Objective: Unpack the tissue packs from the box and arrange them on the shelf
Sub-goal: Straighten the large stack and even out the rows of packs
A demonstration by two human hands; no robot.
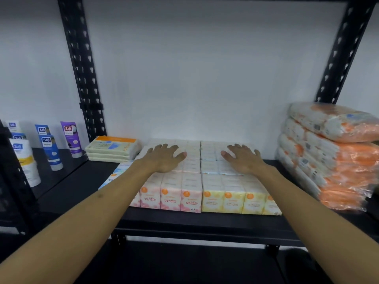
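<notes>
Two flat hands square up the tissue packs (pixel 190 181) on the shelf (pixel 184 222).
Left hand (pixel 164 158) and right hand (pixel 244 159) rest on top, fingers spread, grasping nothing; arranging looks nearly finished, likely needing only a light push backward.

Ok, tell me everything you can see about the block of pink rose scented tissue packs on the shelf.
The pink rose scented tissue packs stand upright in a tight block near the front of the black shelf, wrapped in what looks like glossy plastic. Each front face shows an orange circle, red lettering and a pink floral pattern below. They sit flush against the yellow packs on the right. Similar pale packs fill the rows behind. The left hand lies flat, open, on those rows; its forearm crosses over the block's left end.
</notes>
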